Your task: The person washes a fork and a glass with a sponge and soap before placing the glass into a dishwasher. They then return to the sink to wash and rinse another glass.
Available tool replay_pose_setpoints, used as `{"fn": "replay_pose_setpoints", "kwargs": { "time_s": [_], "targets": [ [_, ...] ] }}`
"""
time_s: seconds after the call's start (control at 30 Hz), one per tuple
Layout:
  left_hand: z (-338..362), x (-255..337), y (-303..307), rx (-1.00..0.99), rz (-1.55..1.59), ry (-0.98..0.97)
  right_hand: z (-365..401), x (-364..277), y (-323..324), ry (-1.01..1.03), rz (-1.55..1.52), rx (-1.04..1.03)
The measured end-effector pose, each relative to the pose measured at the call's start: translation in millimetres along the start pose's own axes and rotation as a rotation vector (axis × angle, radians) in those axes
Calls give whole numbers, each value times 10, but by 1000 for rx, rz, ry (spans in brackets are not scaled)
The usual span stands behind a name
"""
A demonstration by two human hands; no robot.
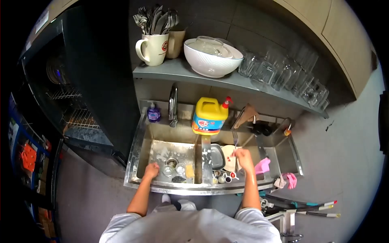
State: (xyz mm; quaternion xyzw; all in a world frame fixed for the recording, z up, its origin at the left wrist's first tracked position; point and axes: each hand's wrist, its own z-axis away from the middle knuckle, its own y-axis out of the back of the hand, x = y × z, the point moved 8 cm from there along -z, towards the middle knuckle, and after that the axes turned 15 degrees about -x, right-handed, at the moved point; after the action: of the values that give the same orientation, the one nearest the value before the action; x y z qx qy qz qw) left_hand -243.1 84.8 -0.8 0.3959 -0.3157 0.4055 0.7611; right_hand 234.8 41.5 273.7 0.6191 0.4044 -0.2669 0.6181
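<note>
My right hand point(244, 158) is closed on a fork point(235, 138), tines pointing away from me, over the right basin. Beneath it lies a cream-coloured board or plate point(229, 155) with small red marks. Beside that is a dark grey rectangular dish point(217, 157), and several small measuring spoons or cups point(221, 177) sit closer to me. My left hand point(152, 170) makes a fist at the left side of the left basin point(158, 148), with nothing visible in it. To its right are two small glass bowls point(167, 170), a yellow sponge point(189, 171) and a dark scrubber point(177, 179).
A yellow detergent jug point(209, 116) stands behind the divider, near the faucet point(173, 106) and a purple soap bottle point(153, 113). Pink cloths point(262, 166) hang at the right. Overhead, a shelf point(170, 71) carries a cutlery mug point(154, 49), white bowls point(210, 62) and glasses point(265, 73).
</note>
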Motion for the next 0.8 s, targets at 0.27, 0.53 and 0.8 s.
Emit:
{"fn": "replay_pose_setpoints", "kwargs": {
  "time_s": [0.27, 0.53, 0.8],
  "targets": [
    [-19, -61, 175, -162, 222, 36, -803, -3913, 537, 547, 153, 199],
    [-326, -368, 125, -292, 244, 38, -2069, -4941, 621, 773, 360, 471],
    [-518, -270, -47, -224, -572, -500, -3797, -4564, 547, 79, 477, 325]
  ]
}}
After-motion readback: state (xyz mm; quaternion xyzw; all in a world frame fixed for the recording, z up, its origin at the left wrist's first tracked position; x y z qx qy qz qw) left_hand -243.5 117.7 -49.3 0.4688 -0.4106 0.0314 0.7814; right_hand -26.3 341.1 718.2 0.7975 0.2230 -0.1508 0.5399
